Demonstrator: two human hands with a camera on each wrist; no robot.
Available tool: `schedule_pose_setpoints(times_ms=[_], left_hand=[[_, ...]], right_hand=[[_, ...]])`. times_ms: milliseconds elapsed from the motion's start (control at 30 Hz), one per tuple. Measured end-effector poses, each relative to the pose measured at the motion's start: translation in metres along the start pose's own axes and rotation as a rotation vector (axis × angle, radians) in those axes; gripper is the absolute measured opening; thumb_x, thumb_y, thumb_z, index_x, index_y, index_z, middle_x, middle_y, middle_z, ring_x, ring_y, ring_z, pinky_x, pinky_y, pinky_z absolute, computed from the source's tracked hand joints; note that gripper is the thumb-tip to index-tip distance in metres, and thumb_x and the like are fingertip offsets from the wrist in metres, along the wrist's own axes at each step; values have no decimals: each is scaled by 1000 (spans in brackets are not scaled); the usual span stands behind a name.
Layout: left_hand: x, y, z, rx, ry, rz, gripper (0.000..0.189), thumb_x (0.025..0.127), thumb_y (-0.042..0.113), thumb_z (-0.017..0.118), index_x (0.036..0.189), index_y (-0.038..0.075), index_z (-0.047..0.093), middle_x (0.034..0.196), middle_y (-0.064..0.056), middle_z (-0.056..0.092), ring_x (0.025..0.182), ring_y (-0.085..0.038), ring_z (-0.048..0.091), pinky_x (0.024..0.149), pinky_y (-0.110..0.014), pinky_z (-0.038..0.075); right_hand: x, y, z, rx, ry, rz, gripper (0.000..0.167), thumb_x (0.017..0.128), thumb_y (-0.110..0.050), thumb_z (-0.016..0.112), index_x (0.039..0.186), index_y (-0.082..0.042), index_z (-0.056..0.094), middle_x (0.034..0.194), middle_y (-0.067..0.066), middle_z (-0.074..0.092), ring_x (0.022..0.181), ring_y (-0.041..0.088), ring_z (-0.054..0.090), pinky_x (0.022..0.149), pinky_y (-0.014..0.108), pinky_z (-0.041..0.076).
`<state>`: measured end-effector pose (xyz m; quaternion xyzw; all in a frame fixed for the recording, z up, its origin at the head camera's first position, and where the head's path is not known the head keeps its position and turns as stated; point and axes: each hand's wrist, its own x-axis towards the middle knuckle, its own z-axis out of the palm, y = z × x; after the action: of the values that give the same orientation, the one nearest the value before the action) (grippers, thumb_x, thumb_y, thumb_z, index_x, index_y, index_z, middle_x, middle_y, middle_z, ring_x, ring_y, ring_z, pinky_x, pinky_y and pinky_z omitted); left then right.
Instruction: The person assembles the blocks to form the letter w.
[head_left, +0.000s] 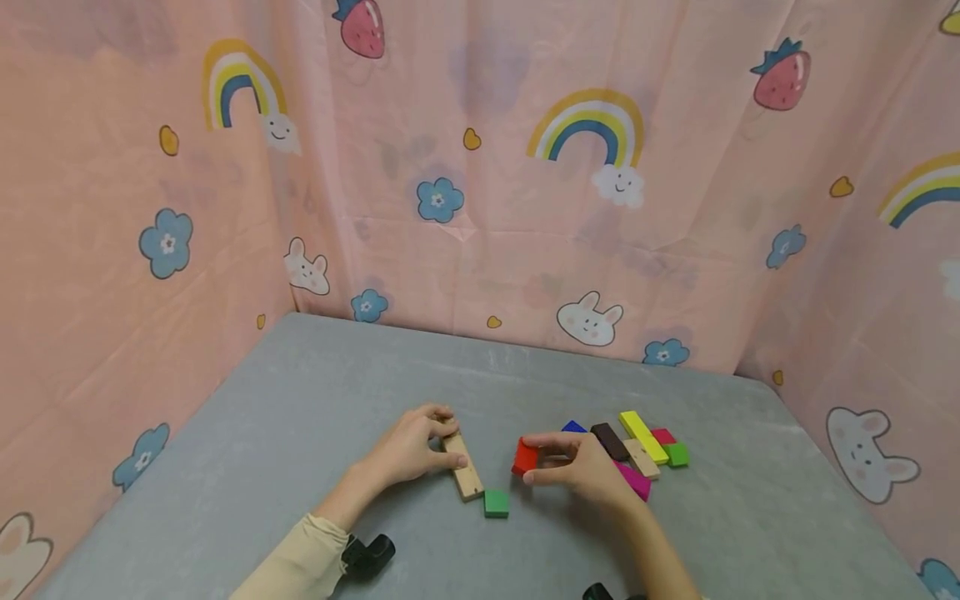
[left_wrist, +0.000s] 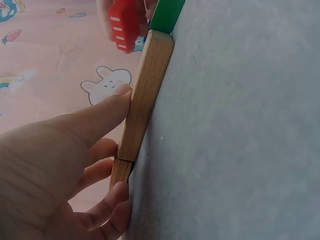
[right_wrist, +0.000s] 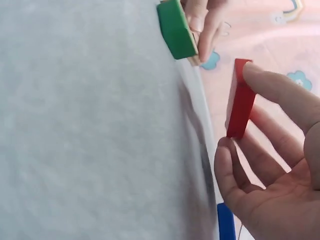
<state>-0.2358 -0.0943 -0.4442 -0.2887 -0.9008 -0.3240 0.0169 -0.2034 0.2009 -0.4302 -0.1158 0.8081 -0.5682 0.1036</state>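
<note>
Two plain wooden blocks (head_left: 468, 481) lie end to end on the grey table, the seam between them showing in the left wrist view. My left hand (head_left: 408, 446) holds them, thumb along the side and fingers about the far piece. At their near end sits a green block (head_left: 496, 503), close to or touching the wood. My right hand (head_left: 588, 471) pinches a red block (head_left: 525, 457) between thumb and fingers. In the right wrist view the red block (right_wrist: 242, 100) is raised off the table, with white stripes on one face in the left wrist view.
Right of and behind my right hand is a loose group: a yellow block (head_left: 643, 437), dark brown block (head_left: 609, 442), wooden block (head_left: 641, 459), magenta block (head_left: 636, 481), blue block (head_left: 574, 427), smaller green block (head_left: 677, 454) and red-pink block (head_left: 663, 436). A patterned pink curtain (head_left: 495, 250) surrounds the table.
</note>
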Motion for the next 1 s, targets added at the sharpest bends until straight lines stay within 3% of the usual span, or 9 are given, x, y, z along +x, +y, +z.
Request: schedule_pose_setpoints(times_ms=[333,700,1000], left_hand=[[1,1,-1,-4,-5,-9,65,85,44,76,133,2,62,140,-10,51,130,-33,44,101,-48,41],[0,2,-1,-6,-1,-11,63,86,41,77,133,2,62,140,-11,50,131,-33,44,101,-48,40],[0,0,-1,-1,-6,-13,63,86,42,76,134,3,61,141,-10,50,131,-33,44,101,-48,41]], right_hand=[[4,1,10,-64,-18,20,46,73,-13,89,116,-6,74,117,8,67,104,27,55,83,31,49],[8,1,4,-132,-100,6,47,72,-9,89,116,-7,74,117,7,67,109,26,55,86,32,49],[9,3,6,-136,-75,29,49,72,-11,89,117,-6,73,119,7,66,102,24,55,84,32,49]])
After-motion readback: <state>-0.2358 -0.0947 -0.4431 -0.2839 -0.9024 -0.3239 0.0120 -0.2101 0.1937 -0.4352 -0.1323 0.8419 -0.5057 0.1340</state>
